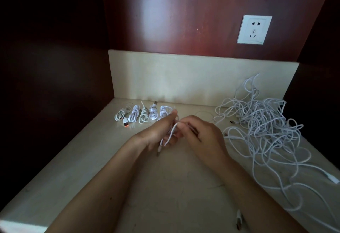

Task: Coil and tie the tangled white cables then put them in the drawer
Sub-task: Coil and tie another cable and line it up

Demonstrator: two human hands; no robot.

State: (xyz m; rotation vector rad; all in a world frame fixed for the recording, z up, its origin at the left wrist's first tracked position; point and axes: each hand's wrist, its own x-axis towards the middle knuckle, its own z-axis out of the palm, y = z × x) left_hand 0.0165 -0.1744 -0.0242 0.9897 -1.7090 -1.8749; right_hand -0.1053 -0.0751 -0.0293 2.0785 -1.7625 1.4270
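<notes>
- The left hand [158, 131] curls round a small bundle of white cable [170, 134]. The right hand [202, 137] pinches its strand close beside.
- The bundle's long axis runs away from the person, with the plug end hanging nearest.
- A row of tied coils [144, 115] lies just beyond the left hand.
- The tangled pile [257, 122] sprawls to the right, nearer the right hand; no drawer shows.

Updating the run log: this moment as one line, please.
step: coiling a cable | left hand: holds cable | right hand: pinches it | done: coiled bundles, back left | remaining: tangled pile, right
</notes>
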